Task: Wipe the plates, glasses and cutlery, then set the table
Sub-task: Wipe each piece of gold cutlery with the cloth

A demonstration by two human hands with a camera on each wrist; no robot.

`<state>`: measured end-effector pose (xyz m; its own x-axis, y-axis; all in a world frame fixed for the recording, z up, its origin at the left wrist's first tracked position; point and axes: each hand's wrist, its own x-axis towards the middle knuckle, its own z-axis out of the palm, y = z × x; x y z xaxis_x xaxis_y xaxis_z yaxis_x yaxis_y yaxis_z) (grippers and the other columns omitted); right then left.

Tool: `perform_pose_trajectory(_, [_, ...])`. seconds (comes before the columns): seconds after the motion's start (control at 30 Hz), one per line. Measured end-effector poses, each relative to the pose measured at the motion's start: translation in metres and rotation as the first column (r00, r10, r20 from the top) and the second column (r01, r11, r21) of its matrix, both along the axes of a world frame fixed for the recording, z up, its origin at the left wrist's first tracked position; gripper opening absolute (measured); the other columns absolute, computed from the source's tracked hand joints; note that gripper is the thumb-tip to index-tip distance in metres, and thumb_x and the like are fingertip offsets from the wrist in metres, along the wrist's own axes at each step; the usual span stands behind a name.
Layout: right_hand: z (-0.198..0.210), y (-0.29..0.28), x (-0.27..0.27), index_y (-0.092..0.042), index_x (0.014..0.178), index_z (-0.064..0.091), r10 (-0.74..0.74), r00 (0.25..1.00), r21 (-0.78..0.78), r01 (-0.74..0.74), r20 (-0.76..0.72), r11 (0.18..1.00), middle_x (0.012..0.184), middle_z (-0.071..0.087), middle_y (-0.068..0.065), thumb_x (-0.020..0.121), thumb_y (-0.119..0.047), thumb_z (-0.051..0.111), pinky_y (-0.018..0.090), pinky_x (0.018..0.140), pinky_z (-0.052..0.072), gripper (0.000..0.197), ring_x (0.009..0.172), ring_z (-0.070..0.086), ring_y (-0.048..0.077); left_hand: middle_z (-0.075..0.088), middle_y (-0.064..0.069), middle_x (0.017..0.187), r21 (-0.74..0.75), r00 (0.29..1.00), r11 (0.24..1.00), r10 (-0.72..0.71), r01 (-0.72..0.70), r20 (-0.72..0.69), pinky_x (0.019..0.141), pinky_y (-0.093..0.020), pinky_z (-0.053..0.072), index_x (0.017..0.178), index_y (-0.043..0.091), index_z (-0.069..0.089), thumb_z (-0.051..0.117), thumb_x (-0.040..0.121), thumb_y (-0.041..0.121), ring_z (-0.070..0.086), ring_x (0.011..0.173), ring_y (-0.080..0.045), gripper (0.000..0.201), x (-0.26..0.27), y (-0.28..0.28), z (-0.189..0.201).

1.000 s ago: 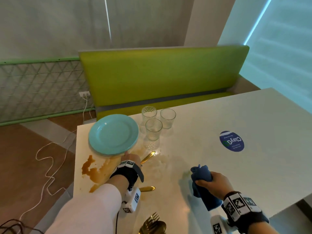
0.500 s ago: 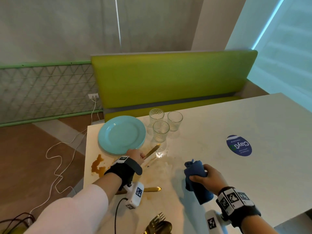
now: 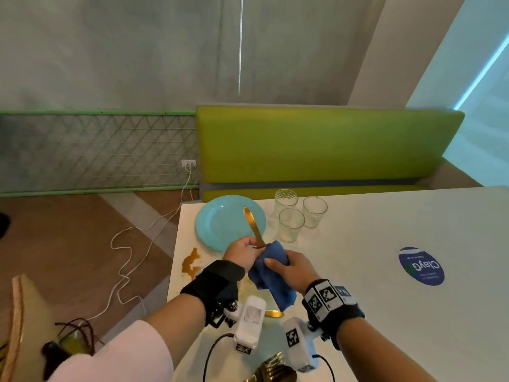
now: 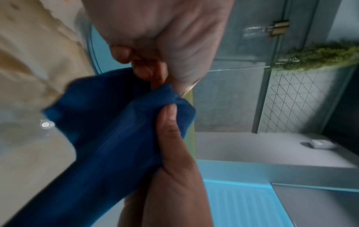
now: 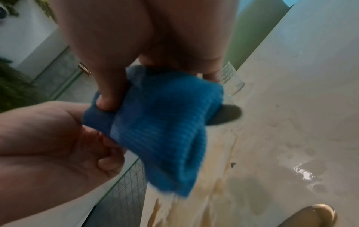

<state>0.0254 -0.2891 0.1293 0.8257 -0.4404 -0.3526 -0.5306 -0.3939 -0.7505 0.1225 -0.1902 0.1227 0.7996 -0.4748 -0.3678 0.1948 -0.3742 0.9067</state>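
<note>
Left hand (image 3: 242, 253) gripping gold knife (image 3: 252, 226) upright, right hand (image 3: 293, 268) clutching blue cloth (image 3: 271, 274) against its handle

A long lime-green upholstered bench (image 3: 325, 144) stands against the grey concrete wall (image 3: 137, 51). Left of the bench, a pale green metal lattice fence panel (image 3: 96, 153) runs along the foot of that wall. A white wall socket (image 3: 189, 163) sits just beside the bench's left edge, and a thin white cable (image 3: 129, 244) trails from it in loops over the brown wooden floor (image 3: 68, 244), well left of the bench. In front of the bench, a round dark blue sticker with white lettering (image 3: 421, 266) lies flat, to the right. A brown liquid spill (image 3: 191, 264) spreads in front of the bench's left end.
</note>
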Motion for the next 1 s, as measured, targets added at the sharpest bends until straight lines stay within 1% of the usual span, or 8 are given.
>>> perform_pose_trajectory(0.13, [-0.001,0.005,0.003,-0.016,0.089,0.058,-0.015,1.0,-0.021,0.015,-0.002,1.0,0.086,0.062,0.005,0.086,-0.04,0.059,0.026,0.07,0.041,0.024,0.08,0.055,0.02,0.054,0.0,0.067,-0.022,0.997,0.997,0.07,-0.071,-0.038,0.059,-0.023,0.038,0.067,0.018,0.054,0.059,0.084,0.001,0.047,0.075,-0.018,0.024,-0.002,0.007,0.008])
perform_pose_trajectory(0.23, [0.001,0.006,-0.002,-0.017,0.083,0.057,-0.029,0.999,-0.011,0.029,0.015,1.0,0.082,0.062,0.004,0.086,-0.037,0.059,0.024,0.066,0.041,0.02,0.076,0.055,0.019,0.056,0.001,0.067,-0.049,0.989,0.992,0.114,-0.118,-0.09,0.07,-0.026,0.042,0.065,0.02,0.053,0.064,0.082,0.002,0.05,0.079,-0.019,0.028,-0.005,0.006,0.01])
perform_pose_trajectory(0.33, [-0.001,0.0,-0.016,-0.02,0.074,0.057,-0.033,0.999,-0.005,0.033,0.005,0.999,0.078,0.062,0.003,0.086,-0.034,0.061,0.022,0.059,0.041,0.019,0.07,0.055,0.017,0.057,0.004,0.069,-0.107,0.976,0.976,0.173,-0.188,-0.13,0.062,-0.017,0.041,0.066,0.019,0.053,0.066,0.082,0.002,0.052,0.073,-0.013,0.026,-0.006,0.004,0.017])
perform_pose_trajectory(0.4, [-0.004,-0.005,-0.025,-0.016,0.076,0.06,-0.074,0.997,0.023,0.074,0.019,0.997,0.077,0.062,0.004,0.084,-0.032,0.063,0.023,0.06,0.042,0.018,0.07,0.055,0.018,0.056,0.006,0.07,-0.119,0.97,0.969,0.2,-0.217,-0.136,0.061,-0.018,0.039,0.067,0.019,0.052,0.067,0.083,0.004,0.05,0.073,-0.01,0.026,-0.005,0.002,0.02])
perform_pose_trajectory(0.6, [-0.003,-0.018,-0.035,-0.014,0.08,0.062,-0.287,0.948,0.155,0.265,0.139,0.952,0.079,0.066,0.008,0.081,-0.027,0.068,0.033,0.072,0.048,0.015,0.076,0.06,0.022,0.058,-0.002,0.089,-0.14,0.948,0.946,0.269,-0.293,-0.171,0.081,-0.025,0.034,0.07,0.02,0.052,0.066,0.084,0.008,0.05,0.087,-0.016,0.023,-0.015,-0.011,0.032])
perform_pose_trajectory(0.8, [0.004,-0.032,-0.04,-0.014,0.075,0.06,-0.485,0.856,0.353,0.404,0.18,0.844,0.085,0.064,0.015,0.082,-0.016,0.067,0.043,0.08,0.05,0.01,0.08,0.058,0.028,0.058,0.001,0.081,-0.119,0.914,0.921,0.341,-0.372,-0.219,0.082,-0.029,0.038,0.07,0.019,0.052,0.064,0.087,0.014,0.049,0.089,-0.019,0.021,-0.022,-0.013,0.031])
perform_pose_trajectory(0.9, [0.013,-0.043,-0.04,-0.015,0.076,0.06,-0.45,0.872,0.3,0.385,0.191,0.873,0.084,0.064,0.013,0.082,-0.015,0.066,0.041,0.079,0.05,0.009,0.082,0.059,0.029,0.06,0.001,0.09,-0.078,0.933,0.952,0.271,-0.296,-0.239,0.087,-0.031,0.037,0.086,0.014,0.055,0.059,0.091,0.02,0.049,0.095,-0.019,0.009,-0.028,-0.009,0.036])
perform_pose_trajectory(1.0, [0.026,-0.06,-0.04,-0.012,0.078,0.06,-0.376,0.904,0.159,0.349,0.202,0.924,0.082,0.064,0.013,0.082,-0.017,0.067,0.038,0.074,0.05,0.01,0.081,0.059,0.028,0.062,-0.003,0.104,0.09,0.992,0.996,0.029,-0.018,-0.123,0.096,-0.033,0.04,0.101,0.011,0.058,0.058,0.089,0.034,0.052,0.099,-0.02,0.026,-0.029,0.005,0.04])
